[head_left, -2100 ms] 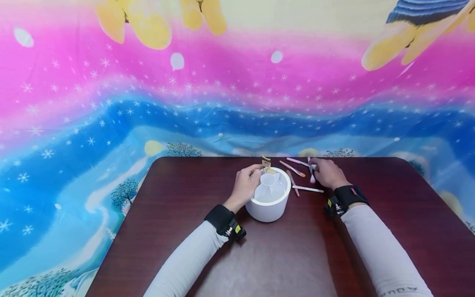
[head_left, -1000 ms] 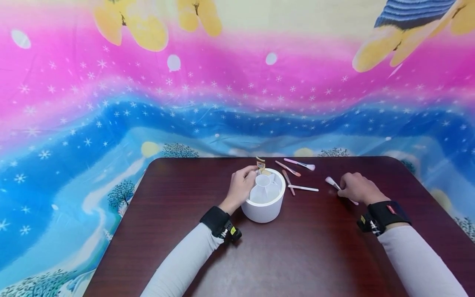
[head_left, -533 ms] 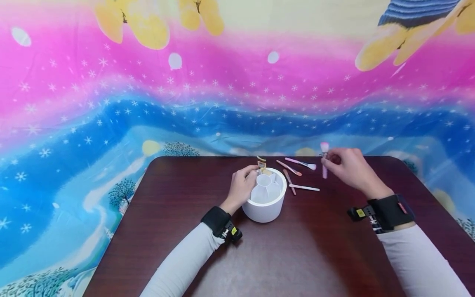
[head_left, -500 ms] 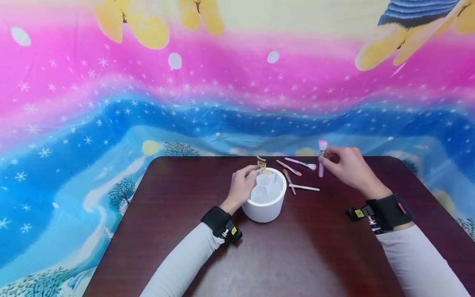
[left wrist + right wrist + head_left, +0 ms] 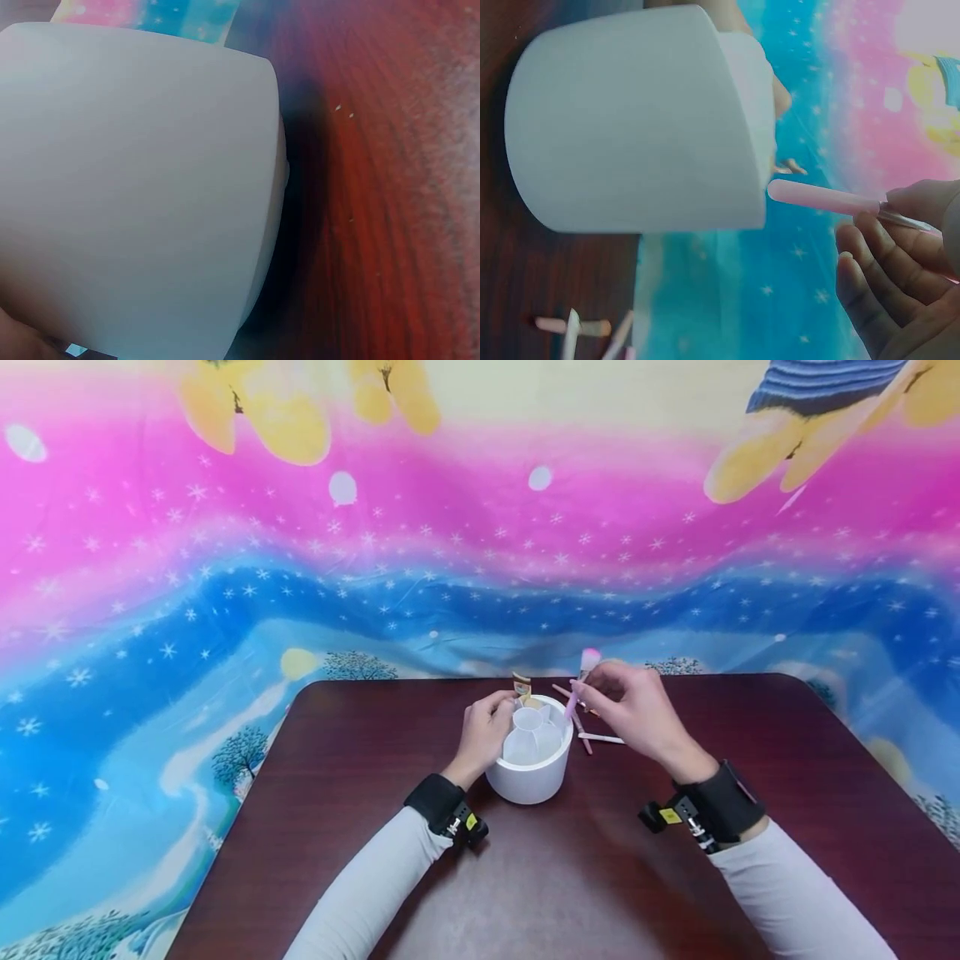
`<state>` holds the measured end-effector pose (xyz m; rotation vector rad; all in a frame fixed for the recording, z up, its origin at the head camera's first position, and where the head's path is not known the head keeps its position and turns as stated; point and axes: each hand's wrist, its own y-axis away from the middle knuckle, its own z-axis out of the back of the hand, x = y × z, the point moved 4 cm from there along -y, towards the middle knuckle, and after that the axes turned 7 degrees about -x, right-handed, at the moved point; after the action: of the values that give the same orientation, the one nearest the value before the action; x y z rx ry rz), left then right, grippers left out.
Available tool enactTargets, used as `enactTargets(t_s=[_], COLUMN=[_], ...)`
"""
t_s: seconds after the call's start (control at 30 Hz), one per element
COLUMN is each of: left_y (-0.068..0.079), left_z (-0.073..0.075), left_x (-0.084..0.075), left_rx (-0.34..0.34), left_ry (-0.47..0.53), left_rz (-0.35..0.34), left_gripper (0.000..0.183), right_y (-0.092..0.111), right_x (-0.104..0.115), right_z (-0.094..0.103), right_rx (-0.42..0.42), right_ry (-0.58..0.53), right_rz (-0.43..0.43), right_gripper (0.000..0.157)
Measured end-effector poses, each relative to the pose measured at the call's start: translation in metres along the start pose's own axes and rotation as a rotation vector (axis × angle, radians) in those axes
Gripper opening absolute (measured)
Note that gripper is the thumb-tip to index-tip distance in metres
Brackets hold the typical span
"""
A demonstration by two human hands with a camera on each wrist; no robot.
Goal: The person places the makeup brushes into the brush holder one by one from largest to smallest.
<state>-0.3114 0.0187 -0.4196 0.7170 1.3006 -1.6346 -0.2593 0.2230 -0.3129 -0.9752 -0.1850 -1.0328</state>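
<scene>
A white round container (image 5: 528, 783) with inner dividers, a makeup brush holder by its look, stands on the table. My left hand (image 5: 486, 735) grips its left rim with curled fingers. Between thumb and fingertips, my right hand (image 5: 637, 706) pinches a makeup brush (image 5: 572, 703) with a pink handle, its pink-and-white bristles up. The handle's lower end is right at the container's right rim; in the right wrist view that rounded handle (image 5: 821, 198) points at the rim. The container's outer wall (image 5: 142, 180) fills most of the left wrist view.
Just right of the container, several brushes lie on the dark wooden table (image 5: 480, 893), among them a white-handled brush (image 5: 602, 738). A small gold-coloured piece (image 5: 522, 685) sticks up at the container's back rim. A patterned cloth (image 5: 465, 543) hangs behind.
My right hand moved the brush off the pile to the right, lifted and turned it bristles up, then brought it left to the container. My left hand stays at the rim.
</scene>
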Motion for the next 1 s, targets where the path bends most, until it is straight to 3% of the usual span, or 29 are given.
enactTargets(t_s=[0.3,0.47,0.7,1.0], left_y=[-0.008,-0.010,-0.012,-0.015], left_z=[0.012,0.018,0.031,0.041], left_x=[0.012,0.013,0.014,0.021], left_rx=[-0.081,-0.069,-0.085,-0.112], left_ry=[0.021,0.023,-0.021,-0.032], left_rz=[0.056,0.071,0.053,0.054], left_gripper=[0.036,0.034,0.034,0.031], right_y=[0.004,0.010,0.006,0.001], right_x=[0.000,-0.002,0.000,-0.005], right_z=[-0.025,-0.037,-0.051,-0.059], right_rx=[0.087,0.171,0.158,0.182], right_ry=[-0.088,-0.132,-0.156,-0.215], right_rz=[-0.037,-0.108,-0.075,-0.153], right_gripper=[0.014,0.014,0.009,0.015])
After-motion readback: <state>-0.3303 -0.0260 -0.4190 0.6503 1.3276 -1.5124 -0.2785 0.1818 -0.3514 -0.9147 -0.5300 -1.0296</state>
